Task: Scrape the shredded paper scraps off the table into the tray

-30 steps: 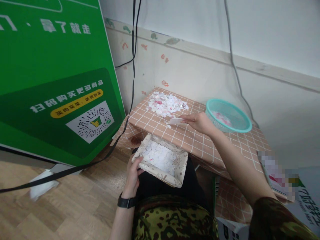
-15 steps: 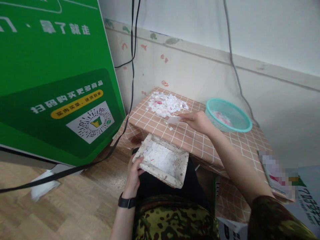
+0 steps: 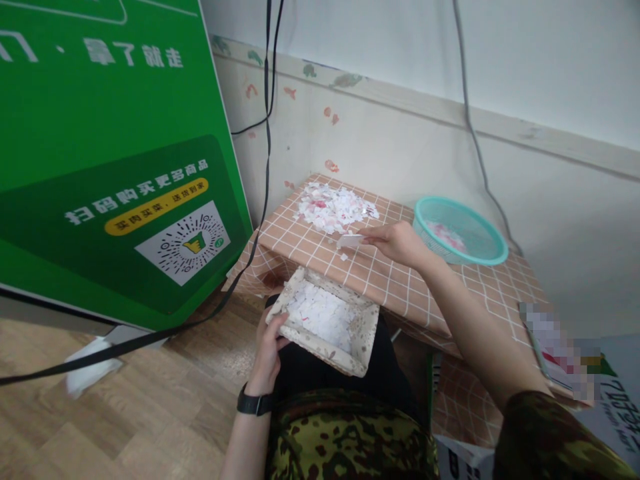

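My left hand [image 3: 270,341] grips the left rim of a pale, flower-patterned fabric basket [image 3: 361,340], tilted over my lap below the table's front edge. White paper scraps [image 3: 320,313] cover its bottom. Over the table, my right hand [image 3: 395,243] is closed on a flat white card [image 3: 350,241], held by one end. Just beyond the card lies a heap of white and pink paper scraps [image 3: 333,207]. A few loose bits sit on the cloth by the card. The fingertips of my right hand are partly hidden.
A checked brown cloth covers the table [image 3: 390,293]. On its right part stands a turquoise mesh basket [image 3: 493,250] with pinkish scraps inside. A phone-like flat object [image 3: 537,347] lies at the right edge. A green panel [image 3: 115,120] and a hanging black strap [image 3: 266,167] are at left.
The view has shifted slightly. My right hand and the card remain by the front of the heap, with hardly any movement. My left hand still holds the fabric basket.
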Demonstrator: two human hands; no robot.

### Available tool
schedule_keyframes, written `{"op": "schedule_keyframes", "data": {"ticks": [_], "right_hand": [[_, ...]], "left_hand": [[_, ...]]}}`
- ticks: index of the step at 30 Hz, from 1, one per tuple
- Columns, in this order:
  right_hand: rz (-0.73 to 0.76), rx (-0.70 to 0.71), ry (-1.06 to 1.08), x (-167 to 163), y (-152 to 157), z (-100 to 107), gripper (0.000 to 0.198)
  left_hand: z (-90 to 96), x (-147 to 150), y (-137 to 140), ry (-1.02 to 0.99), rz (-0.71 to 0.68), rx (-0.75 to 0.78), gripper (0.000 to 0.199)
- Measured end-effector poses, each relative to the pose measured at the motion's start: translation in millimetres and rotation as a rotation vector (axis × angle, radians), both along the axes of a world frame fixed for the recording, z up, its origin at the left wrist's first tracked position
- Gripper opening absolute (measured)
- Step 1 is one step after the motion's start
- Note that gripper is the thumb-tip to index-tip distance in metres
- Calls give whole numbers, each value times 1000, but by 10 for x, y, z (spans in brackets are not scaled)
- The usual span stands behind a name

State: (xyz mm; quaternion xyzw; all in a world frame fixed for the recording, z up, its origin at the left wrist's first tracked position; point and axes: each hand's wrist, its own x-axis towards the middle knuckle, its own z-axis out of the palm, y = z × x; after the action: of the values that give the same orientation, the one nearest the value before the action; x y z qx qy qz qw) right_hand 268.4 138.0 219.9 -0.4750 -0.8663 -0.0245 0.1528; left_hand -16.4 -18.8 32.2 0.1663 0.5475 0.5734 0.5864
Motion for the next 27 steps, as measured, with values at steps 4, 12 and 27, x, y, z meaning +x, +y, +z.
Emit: {"op": "schedule_keyframes", "data": {"ticks": [4, 12, 27], "right_hand": [[47, -70, -34, 105, -92, 157, 29], [2, 81, 73, 189, -412, -128, 29], [-35, 206, 224, 102, -940, -624, 28]], "left_hand": [[-12, -2, 5, 0, -2, -9, 51], [-37, 2, 4, -8, -13, -7, 52], [-45, 25, 8, -9, -18, -14, 49]]}}
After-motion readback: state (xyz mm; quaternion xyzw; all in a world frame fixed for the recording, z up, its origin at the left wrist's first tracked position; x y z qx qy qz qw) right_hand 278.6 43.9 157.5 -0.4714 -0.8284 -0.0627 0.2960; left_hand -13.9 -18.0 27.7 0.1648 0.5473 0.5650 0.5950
